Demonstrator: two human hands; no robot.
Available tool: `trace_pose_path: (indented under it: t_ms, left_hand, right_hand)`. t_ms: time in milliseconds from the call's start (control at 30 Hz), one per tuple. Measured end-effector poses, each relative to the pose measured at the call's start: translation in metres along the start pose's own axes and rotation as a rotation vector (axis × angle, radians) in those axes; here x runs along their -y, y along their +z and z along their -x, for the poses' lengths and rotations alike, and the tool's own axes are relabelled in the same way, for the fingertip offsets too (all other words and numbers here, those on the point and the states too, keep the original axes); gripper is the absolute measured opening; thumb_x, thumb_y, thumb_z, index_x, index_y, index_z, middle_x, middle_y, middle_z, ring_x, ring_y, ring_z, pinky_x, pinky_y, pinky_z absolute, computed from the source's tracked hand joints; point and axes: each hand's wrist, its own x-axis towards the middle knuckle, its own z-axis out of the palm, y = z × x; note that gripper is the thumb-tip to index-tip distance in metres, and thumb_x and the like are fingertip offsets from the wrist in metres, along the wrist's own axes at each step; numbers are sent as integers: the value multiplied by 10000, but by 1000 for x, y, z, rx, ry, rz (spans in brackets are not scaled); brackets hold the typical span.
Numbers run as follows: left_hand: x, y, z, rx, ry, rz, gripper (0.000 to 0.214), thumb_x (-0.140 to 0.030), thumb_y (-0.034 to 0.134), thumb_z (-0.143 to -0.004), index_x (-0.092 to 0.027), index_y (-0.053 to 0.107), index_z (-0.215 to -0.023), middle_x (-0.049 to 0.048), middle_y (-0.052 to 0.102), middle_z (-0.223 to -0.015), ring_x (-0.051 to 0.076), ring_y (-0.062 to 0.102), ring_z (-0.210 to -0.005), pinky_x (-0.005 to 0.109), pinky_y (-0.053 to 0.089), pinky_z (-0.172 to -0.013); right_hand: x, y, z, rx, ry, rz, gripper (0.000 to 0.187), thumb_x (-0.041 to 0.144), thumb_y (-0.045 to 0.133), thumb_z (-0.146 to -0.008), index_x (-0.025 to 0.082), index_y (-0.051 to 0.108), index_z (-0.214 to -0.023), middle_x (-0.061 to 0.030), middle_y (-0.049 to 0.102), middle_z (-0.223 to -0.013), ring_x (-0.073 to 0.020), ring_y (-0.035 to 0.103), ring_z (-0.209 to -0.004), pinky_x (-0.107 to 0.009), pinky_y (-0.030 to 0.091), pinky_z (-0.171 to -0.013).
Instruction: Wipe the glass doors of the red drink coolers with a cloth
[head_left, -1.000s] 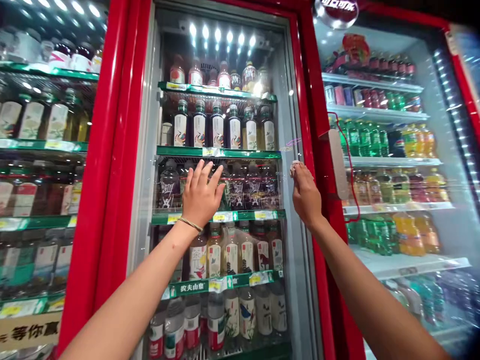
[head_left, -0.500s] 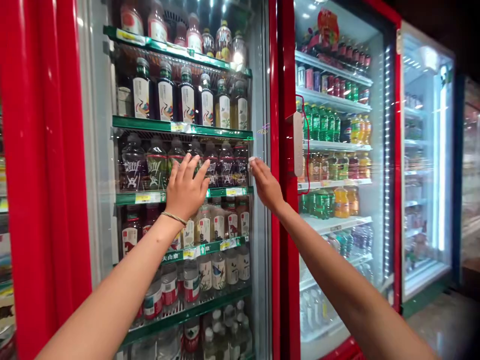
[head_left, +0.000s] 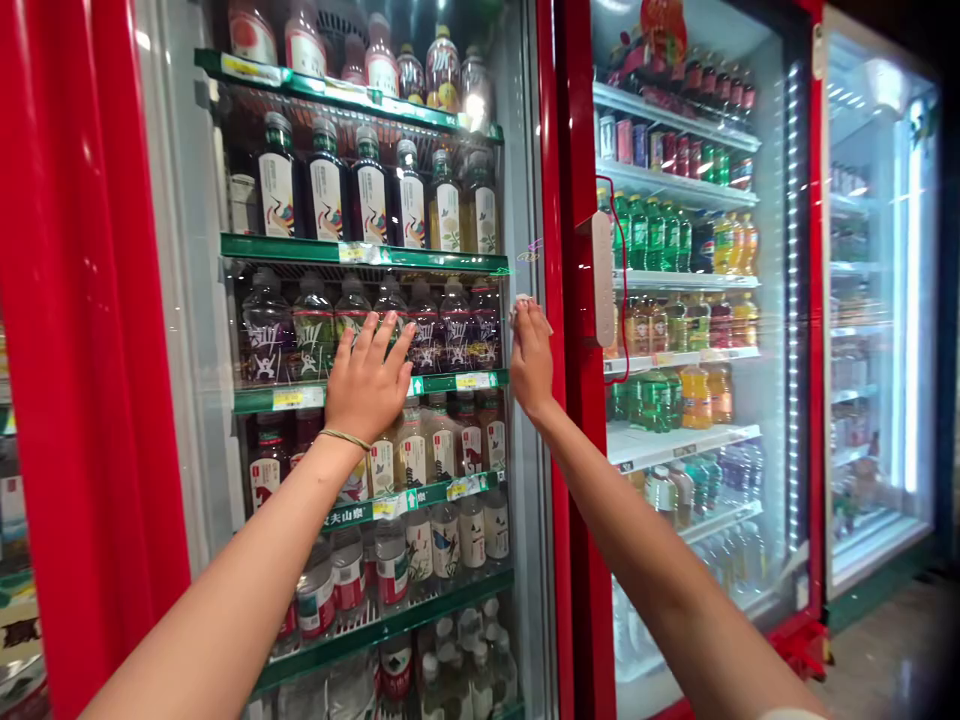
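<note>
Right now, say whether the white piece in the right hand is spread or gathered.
Gathered, apparently: only small edges of the white piece show around the right hand.

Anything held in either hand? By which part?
Right hand: a small whitish wad, under its fingers; the gripped part is hidden. Left hand: nothing.

The wad is whitish — cooler frame red, shelf edges green.

Smooth glass; glossy red frame at nine o'clock; plastic bottles, matt labels; matt pale bar, two o'clock; wad under right fingers, cloth or paper unclear
</note>
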Motion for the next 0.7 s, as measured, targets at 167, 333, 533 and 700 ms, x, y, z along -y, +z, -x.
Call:
trace_pose_path:
  t_ms: [167, 333, 533, 700]
  left_hand:
    - [0, -1, 0, 17, -8, 13, 584, -312, 452, -1025, -268, 366, -1602, 102, 346, -1675, 302, 250, -1585, 581, 195, -1290]
    - [-3, -2, 1, 12, -21, 23, 597, -300, 457, -1016, -252, 362, -1604, 104, 331, -1681, 301, 226, -1592, 580, 172, -1300]
    - [-2, -2, 1, -3, -7, 38, 577, -289, 461, -1009, -256, 407, -1582, 100, 359, -1666, 306, 258, -1582, 595, 216, -1287]
    - [-4, -2, 1, -1, -29, 73, 607, -277, 483, -996, -252, 383, -1594, 105, 338, -1674, 320, 248, -1583, 611, 187, -1292]
  right_hand:
    - [5, -5, 15, 154, -214, 3, 689, 144, 348, -1048, 428, 153, -1645, 66, 317, -1692, -211, 269, -1582, -487, 307, -1309]
    - [-8, -13, 1, 55, -89, 15, 593, 192, 347, -1065, 375, 295, -1626, 14, 368, -1674, -228, 326, -1561, -503, 336, -1290]
    - [15, -6, 9, 190, -304, -36, 657, 145, 382, -1043, 406, 248, -1631, 44, 377, -1666, -206, 300, -1571, -480, 329, -1303]
    - [0, -15, -8, 108, -160, 4, 606, 178, 379, -1055, 395, 302, -1616, 36, 389, -1659, -245, 344, -1551, -532, 375, -1272]
